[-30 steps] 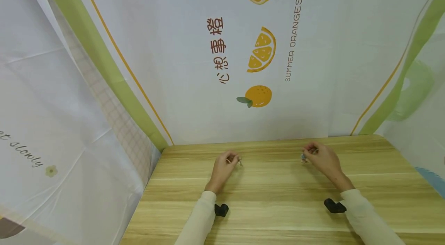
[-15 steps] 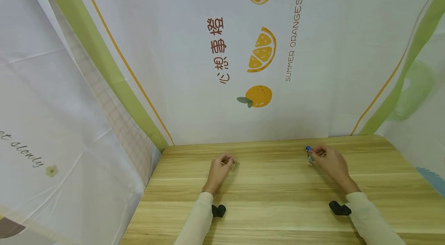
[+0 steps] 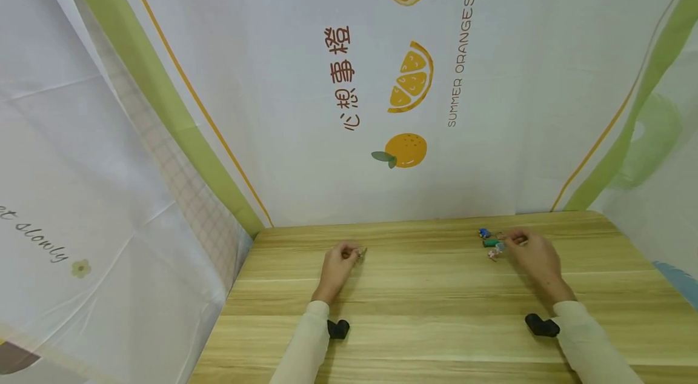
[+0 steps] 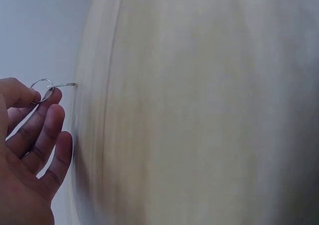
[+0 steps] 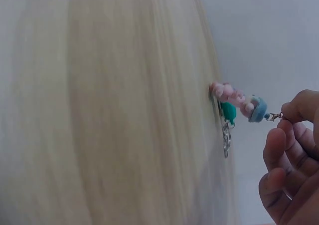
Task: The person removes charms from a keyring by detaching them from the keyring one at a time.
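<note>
On the left of the table, my left hand pinches a thin metal key ring between thumb and forefinger. A small silver key-like piece sticks out from the ring. At the right, the thumb and forefinger of my right hand pinch the clasp of a pink and blue keychain charm. The charm slants down to the tabletop. Close beside it lies a green charm with a metal chain. A blue charm lies just behind the green one.
The wood-grain table meets a white printed curtain at its back edge. More fabric hangs at the left and right sides. A black camera mount sits at the right wrist, and another black mount at the left.
Both hands have moved outward, the left to the left and the right to the right. The blue and green charms, earlier hidden by the right hand, now show beside it.
</note>
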Available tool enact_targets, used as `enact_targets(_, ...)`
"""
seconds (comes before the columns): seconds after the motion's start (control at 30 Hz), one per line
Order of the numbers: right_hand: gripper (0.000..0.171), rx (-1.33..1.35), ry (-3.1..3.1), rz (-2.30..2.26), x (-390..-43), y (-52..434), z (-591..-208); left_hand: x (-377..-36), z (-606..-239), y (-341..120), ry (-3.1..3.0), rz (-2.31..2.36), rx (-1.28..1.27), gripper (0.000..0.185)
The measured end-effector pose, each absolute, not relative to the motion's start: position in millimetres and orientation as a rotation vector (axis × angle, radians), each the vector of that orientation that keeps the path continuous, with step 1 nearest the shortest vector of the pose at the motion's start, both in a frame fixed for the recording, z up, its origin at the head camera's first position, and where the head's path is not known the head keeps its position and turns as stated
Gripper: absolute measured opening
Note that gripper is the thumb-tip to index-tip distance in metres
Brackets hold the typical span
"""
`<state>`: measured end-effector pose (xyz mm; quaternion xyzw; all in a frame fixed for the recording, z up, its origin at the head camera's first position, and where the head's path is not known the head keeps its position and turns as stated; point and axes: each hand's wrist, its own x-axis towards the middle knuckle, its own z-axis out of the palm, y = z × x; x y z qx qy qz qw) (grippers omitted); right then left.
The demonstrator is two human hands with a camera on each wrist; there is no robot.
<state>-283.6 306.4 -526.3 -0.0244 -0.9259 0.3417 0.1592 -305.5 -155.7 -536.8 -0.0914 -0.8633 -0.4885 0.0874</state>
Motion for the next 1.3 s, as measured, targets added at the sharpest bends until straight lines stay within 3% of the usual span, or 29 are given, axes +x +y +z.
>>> enact_targets(0.73, 0.039, -0.307, -2.782, 1.029, -273.3, 332.7, -531.9, -311.4, -535.3, -172.6, -2.661, -1.371, -0.184, 0.012)
enact_targets(1.3, 0.042, -0.356, -2.812, 1.041, -272.8, 340.4, -534.2, -313.4, -535.9, -177.5, -2.735, -1.316, -0.259, 0.008)
